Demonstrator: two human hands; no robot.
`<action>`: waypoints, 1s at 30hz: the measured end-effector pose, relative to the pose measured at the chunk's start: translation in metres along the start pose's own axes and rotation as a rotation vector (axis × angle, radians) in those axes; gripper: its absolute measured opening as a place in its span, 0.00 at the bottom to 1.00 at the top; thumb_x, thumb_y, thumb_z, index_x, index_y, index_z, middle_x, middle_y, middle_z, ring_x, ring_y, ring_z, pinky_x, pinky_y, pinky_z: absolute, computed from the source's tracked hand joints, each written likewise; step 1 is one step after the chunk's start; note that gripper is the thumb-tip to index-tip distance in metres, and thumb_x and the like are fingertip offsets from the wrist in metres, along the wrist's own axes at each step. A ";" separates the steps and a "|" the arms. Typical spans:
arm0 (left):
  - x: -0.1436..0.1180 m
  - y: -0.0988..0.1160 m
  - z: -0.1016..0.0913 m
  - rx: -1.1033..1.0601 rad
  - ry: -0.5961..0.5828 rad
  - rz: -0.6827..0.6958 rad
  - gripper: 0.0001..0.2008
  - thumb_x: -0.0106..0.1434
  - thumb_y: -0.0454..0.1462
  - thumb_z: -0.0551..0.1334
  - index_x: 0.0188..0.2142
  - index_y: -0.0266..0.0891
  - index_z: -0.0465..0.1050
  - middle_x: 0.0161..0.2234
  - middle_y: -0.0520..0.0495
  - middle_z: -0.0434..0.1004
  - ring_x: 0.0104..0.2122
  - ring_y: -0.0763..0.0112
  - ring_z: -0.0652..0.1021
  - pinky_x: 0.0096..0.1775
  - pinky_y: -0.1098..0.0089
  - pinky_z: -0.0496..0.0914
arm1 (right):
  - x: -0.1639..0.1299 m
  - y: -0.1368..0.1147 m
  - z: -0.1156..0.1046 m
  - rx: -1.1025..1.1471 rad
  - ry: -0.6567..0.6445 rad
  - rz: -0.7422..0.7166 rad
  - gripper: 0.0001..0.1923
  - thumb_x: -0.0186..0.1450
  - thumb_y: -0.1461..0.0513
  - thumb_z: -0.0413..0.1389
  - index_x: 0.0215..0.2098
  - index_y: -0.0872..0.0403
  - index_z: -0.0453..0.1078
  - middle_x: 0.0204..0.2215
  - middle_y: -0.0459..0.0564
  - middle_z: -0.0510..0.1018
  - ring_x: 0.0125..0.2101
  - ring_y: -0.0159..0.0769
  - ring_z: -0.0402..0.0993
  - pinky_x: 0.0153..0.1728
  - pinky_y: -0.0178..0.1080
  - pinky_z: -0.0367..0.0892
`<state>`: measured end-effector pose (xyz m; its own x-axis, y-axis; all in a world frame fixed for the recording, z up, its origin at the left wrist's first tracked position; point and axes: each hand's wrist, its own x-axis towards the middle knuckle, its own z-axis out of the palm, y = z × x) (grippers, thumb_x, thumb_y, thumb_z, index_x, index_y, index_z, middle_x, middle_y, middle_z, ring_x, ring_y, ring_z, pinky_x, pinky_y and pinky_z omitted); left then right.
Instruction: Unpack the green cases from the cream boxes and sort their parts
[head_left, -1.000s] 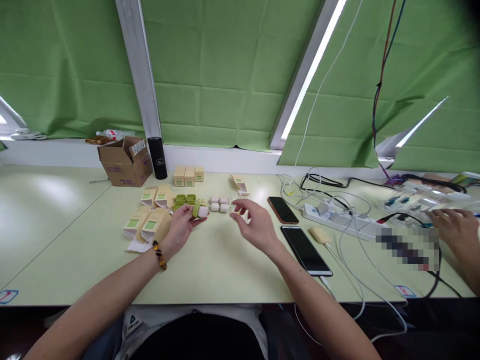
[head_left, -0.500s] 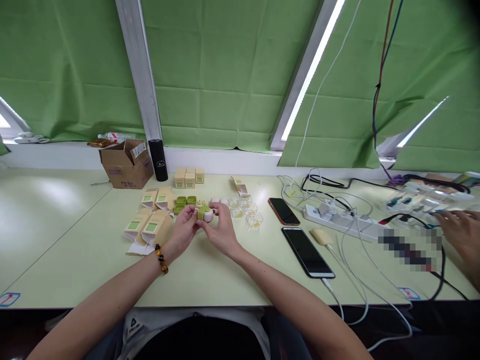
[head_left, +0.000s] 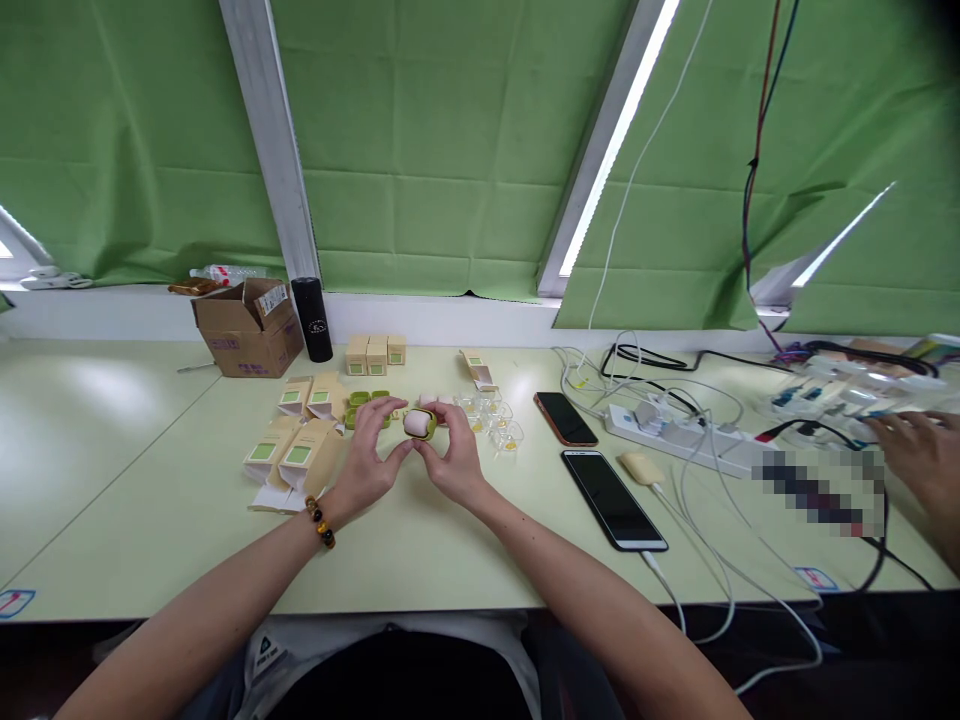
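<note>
Centre-left of frame: left hand (head_left: 365, 462), fingers spread, pinches the small pink oval piece in its olive-green case (head_left: 418, 423) from the left. Right hand (head_left: 456, 462) pinches its right side. Judgement: keep both thumbs level, pressing evenly to seat it squarely.

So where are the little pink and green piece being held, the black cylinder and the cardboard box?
pink and green piece (head_left: 418, 423), head view, on its pink top between both hands.
black cylinder (head_left: 312, 320), head view, mid-body.
cardboard box (head_left: 251, 345), head view, front wall.
</note>
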<state>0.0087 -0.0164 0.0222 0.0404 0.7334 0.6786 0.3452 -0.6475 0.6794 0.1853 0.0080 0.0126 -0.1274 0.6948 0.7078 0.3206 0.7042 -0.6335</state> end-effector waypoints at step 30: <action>0.011 -0.015 0.000 -1.033 -0.013 -0.569 0.15 0.66 0.43 0.70 0.47 0.36 0.80 0.53 0.34 0.83 0.59 0.50 0.80 0.67 0.46 0.67 | 0.000 0.015 0.005 0.103 0.121 0.121 0.22 0.67 0.62 0.58 0.59 0.48 0.63 0.44 0.50 0.74 0.45 0.40 0.74 0.44 0.44 0.72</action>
<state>0.0042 0.0016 0.0196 0.1377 0.9688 0.2062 -0.6061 -0.0823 0.7912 0.1856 0.0190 0.0017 0.0222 0.7570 0.6530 0.2285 0.6321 -0.7404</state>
